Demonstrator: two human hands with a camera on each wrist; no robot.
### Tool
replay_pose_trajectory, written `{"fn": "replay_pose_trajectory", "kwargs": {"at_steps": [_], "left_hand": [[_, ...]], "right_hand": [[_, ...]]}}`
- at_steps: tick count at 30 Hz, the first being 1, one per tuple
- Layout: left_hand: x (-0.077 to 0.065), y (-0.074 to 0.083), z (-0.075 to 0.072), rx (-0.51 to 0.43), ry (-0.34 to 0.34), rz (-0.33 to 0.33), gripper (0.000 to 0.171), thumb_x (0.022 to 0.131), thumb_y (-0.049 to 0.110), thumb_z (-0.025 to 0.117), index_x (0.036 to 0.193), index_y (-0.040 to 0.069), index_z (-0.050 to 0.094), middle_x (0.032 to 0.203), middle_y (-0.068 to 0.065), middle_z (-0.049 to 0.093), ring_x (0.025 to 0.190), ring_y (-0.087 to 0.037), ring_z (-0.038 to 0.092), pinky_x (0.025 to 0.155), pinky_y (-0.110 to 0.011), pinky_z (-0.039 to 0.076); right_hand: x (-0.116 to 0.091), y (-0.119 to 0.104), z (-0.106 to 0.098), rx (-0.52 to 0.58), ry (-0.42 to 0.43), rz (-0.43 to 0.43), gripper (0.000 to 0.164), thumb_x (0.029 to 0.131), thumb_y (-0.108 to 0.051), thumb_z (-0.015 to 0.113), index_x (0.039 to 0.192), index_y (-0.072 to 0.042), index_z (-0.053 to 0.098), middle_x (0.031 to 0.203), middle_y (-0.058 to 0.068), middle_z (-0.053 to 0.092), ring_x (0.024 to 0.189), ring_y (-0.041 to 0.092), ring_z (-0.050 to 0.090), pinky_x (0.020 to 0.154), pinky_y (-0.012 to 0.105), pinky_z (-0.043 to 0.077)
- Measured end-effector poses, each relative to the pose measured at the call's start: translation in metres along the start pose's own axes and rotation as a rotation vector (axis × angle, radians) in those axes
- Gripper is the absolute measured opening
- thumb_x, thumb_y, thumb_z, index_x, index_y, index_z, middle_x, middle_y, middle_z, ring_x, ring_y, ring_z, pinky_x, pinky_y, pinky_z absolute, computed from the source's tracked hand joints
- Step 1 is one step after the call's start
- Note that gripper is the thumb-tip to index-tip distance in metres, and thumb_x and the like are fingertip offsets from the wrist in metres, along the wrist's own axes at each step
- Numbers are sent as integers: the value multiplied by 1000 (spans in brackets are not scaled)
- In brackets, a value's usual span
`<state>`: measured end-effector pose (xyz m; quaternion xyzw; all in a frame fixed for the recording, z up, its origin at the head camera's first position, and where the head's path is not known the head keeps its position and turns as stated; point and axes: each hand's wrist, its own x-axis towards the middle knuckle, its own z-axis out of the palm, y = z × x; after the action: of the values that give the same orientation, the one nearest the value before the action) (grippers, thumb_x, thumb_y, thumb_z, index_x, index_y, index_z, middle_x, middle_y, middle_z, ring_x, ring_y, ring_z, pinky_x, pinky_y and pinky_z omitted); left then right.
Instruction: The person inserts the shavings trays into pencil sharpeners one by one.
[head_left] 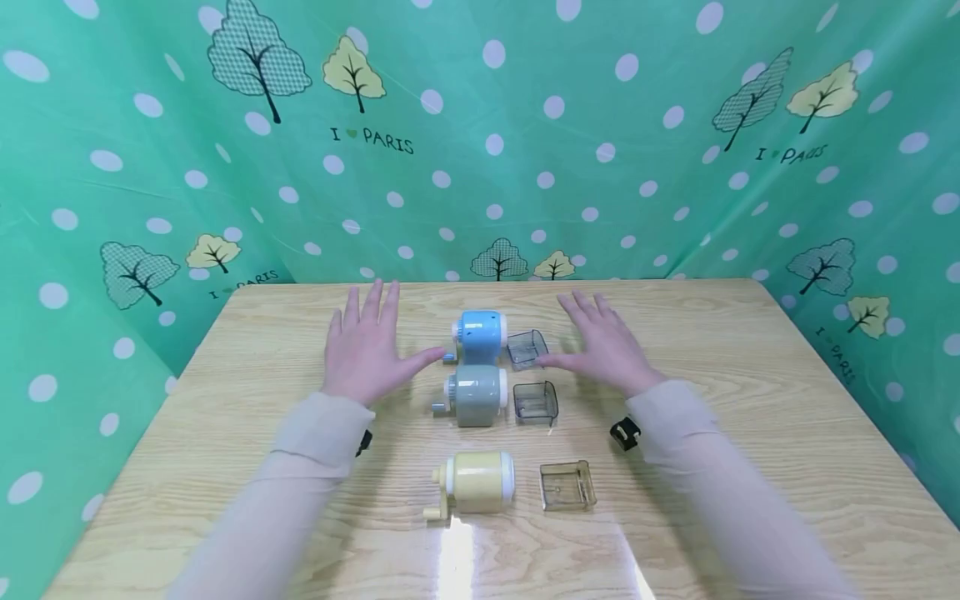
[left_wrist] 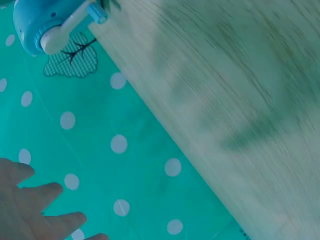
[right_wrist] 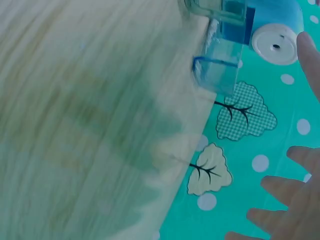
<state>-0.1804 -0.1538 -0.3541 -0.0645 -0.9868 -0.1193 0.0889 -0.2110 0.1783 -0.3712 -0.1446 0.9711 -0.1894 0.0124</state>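
Both hands are held out with fingers spread, on either side of a column of pencil sharpeners. My left hand [head_left: 365, 354] is left of the blue pencil sharpener [head_left: 482, 332], its thumb pointing toward that crank. On the other side, my right hand [head_left: 606, 350] has its thumb overlapping the blue-grey clear drawer [head_left: 528, 348] in the head view. Below the blue sharpener stands a grey pencil sharpener [head_left: 477, 395], with a dark clear drawer [head_left: 536, 402] to its right. Nearest the body are a yellow pencil sharpener [head_left: 480, 482] and its amber clear drawer [head_left: 567, 486]. Neither hand grips anything.
The wooden table [head_left: 750, 350] ends at a far edge against a green dotted curtain [head_left: 495, 208] with tree prints. Black wrist devices, one being the right-hand strap piece [head_left: 626, 433], show below the sleeves. Light glares off the table's front.
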Motion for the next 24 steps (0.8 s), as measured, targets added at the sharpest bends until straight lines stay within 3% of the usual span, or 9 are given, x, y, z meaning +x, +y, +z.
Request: {"fn": "replay_pose_trajectory", "kwargs": {"at_steps": [5, 13, 24], "left_hand": [[5, 12, 2, -26, -6, 20, 122, 73, 83, 52, 163, 7, 19, 168, -19, 18, 151, -48, 13, 117, -63, 17], [14, 33, 8, -55, -8, 55, 120, 72, 79, 58, 161, 5, 25, 164, -19, 30, 146, -46, 30, 112, -62, 32], [25, 45, 12, -71, -41, 93, 111, 75, 73, 62, 158, 5, 33, 159, -17, 40, 141, -42, 39, 110, -58, 37]], "right_hand": [[5, -5, 7, 34, -6, -14, 115, 72, -68, 69, 162, -10, 25, 168, 17, 18, 152, 48, 9, 117, 63, 10], [10, -9, 20, 65, -16, -22, 114, 69, -62, 76, 160, -9, 32, 163, 20, 33, 149, 45, 24, 114, 65, 23], [13, -11, 31, 52, -71, -9, 106, 71, -53, 79, 157, -7, 38, 158, 19, 41, 144, 43, 34, 110, 64, 32]]}}
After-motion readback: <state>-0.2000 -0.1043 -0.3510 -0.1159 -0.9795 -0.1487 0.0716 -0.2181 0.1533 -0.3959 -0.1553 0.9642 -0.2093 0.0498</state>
